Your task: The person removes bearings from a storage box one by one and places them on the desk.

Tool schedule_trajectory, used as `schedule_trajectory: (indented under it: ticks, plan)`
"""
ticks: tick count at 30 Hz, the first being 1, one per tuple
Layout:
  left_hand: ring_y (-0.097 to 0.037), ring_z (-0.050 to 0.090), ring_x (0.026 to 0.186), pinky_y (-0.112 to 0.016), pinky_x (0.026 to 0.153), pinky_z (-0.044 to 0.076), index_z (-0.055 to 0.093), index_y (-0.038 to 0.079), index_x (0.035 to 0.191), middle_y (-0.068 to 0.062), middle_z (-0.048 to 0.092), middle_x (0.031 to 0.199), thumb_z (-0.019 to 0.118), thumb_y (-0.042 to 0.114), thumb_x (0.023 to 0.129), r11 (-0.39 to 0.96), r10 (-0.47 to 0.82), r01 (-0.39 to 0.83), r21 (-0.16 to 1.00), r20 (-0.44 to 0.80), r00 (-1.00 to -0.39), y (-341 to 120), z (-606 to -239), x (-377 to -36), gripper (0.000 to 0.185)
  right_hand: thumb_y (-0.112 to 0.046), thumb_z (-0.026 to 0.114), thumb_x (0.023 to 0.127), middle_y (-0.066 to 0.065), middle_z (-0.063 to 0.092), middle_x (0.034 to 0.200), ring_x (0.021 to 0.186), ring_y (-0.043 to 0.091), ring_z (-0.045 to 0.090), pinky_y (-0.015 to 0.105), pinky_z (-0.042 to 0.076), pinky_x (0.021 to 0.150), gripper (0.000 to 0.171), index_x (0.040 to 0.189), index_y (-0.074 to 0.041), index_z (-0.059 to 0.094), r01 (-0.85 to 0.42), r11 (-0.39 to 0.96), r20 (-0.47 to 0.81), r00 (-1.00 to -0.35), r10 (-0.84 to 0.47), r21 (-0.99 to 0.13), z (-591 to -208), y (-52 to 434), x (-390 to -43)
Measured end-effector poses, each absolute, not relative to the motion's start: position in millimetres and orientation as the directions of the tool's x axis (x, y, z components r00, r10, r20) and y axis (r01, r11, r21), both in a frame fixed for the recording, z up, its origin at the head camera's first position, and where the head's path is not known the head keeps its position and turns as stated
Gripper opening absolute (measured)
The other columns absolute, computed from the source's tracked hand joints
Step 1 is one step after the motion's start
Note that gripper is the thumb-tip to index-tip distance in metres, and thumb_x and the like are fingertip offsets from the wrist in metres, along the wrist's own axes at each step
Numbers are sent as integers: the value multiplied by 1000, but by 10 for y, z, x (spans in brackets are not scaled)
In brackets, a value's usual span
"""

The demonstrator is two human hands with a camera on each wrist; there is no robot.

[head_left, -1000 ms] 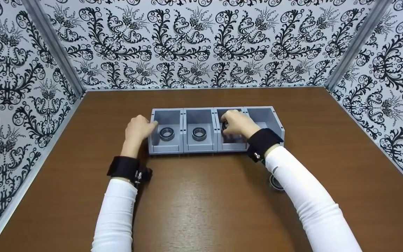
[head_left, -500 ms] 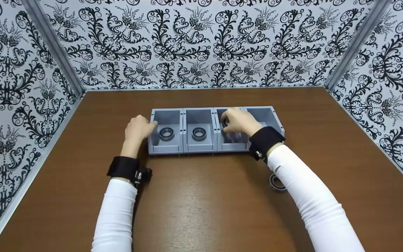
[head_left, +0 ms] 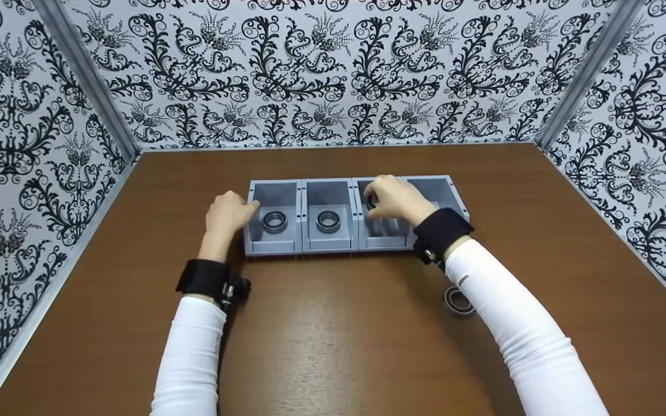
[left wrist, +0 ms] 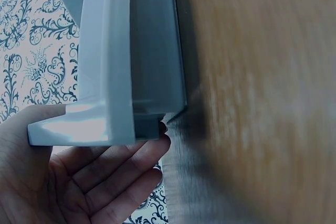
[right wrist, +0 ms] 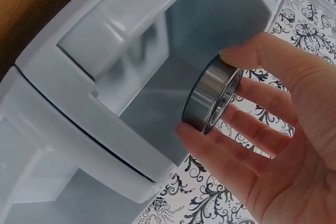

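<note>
At the third bin (head_left: 380, 244) from left in a grey plastic four-bin row (head_left: 273, 248), the right hand (head_left: 396, 198) pinches a shiny steel ring bearing (right wrist: 207, 93) while the left hand (head_left: 229, 212) grips the row's left end.

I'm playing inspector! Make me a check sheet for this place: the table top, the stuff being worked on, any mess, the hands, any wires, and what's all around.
Surface: brown table, shiny near the middle.
Job's things: four gray bins in a row; first bearing in the leftmost bin, second bearing in the next one; loose bearing on the table beside the right sleeve.
Clutter: nothing seen.
Hands: left hand holds the leftmost bin's edge; right hand pinches a held bearing between its fingers, at the third bin from the left.
Cables: nothing seen.
Surroundings: black-and-white patterned walls, gray posts at the back corners.
</note>
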State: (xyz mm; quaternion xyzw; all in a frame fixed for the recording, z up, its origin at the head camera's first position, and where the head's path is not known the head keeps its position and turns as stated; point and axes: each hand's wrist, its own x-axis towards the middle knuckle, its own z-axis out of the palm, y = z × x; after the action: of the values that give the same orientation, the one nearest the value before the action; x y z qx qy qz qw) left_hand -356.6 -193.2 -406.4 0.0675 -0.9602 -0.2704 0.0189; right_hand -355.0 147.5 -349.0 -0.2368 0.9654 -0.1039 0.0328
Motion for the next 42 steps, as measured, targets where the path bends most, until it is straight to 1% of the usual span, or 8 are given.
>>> schedule_trajectory:
  ticks: [5, 11, 19, 24, 28, 33, 37, 42]
  plan:
    - [-46, 69, 107, -58, 88, 55, 63, 7, 75, -27, 72, 119, 56, 43, 95, 845, -141, -119, 521, 2, -990, -1931, -4074, -3572, 42, -18, 77, 80, 21, 70, 116, 102, 33, 64, 50, 55, 88, 38, 115, -4, 75, -455, 864, -11, -884, -468, -215, -3481, 1493, -3544]
    - [-49, 67, 115, -60, 92, 54, 73, 1, 93, -29, 69, 125, 56, 43, 95, 845, -136, -115, 522, 1, -991, -1939, -4083, -3582, 45, -18, 76, 79, 20, 70, 118, 106, 32, 63, 51, 54, 90, 41, 118, -4, 74, -466, 860, 6, -880, -475, -206, -3460, 1507, -3536]
    - [-49, 68, 113, -60, 90, 55, 71, 2, 85, -30, 69, 125, 57, 43, 96, 850, -131, -109, 516, 7, -991, -1938, -4083, -3570, 44, -22, 78, 81, 21, 68, 128, 118, 37, 62, 51, 53, 98, 51, 127, -2, 70, -446, 860, -16, -886, -464, -248, -3440, 1536, -3526]
    - [-48, 69, 110, -59, 89, 55, 68, 4, 81, -29, 70, 122, 57, 43, 96, 846, -131, -106, 523, 11, -991, -1935, -4079, -3574, 43, -20, 77, 81, 21, 68, 128, 118, 37, 62, 51, 52, 99, 51, 127, -1, 69, -444, 858, -14, -886, -463, -258, -3415, 1561, -3508]
    - [-48, 69, 111, -59, 89, 54, 70, 3, 85, -29, 70, 123, 57, 43, 96, 844, -134, -109, 525, 10, -991, -1938, -4076, -3567, 43, -18, 76, 81, 21, 69, 127, 115, 36, 63, 50, 53, 98, 49, 127, 0, 70, -457, 847, -2, -880, -475, -270, -3389, 1559, -3497]
    - [-49, 68, 112, -59, 90, 54, 72, 1, 90, -30, 69, 125, 57, 42, 96, 842, -132, -108, 528, 8, -991, -1944, -4079, -3563, 45, -17, 77, 81, 20, 69, 128, 119, 38, 62, 51, 52, 100, 49, 127, -1, 70, -461, 846, -4, -878, -479, -267, -3355, 1558, -3461]
    - [-48, 68, 111, -59, 90, 54, 71, 1, 88, -29, 70, 123, 57, 43, 96, 841, -132, -108, 531, 8, -991, -1942, -4079, -3571, 44, -15, 75, 81, 20, 69, 129, 122, 38, 63, 52, 51, 103, 48, 126, -1, 70, -486, 839, 16, -867, -498, -246, -3334, 1567, -3426]
    - [-49, 67, 112, -60, 91, 54, 71, 2, 87, -29, 69, 125, 56, 43, 95, 842, -133, -110, 527, 4, -991, -1940, -4085, -3575, 44, -16, 74, 81, 19, 70, 126, 119, 38, 64, 52, 51, 102, 46, 124, -2, 72, -521, 827, 43, -850, -524, -212, -3303, 1572, -3377]
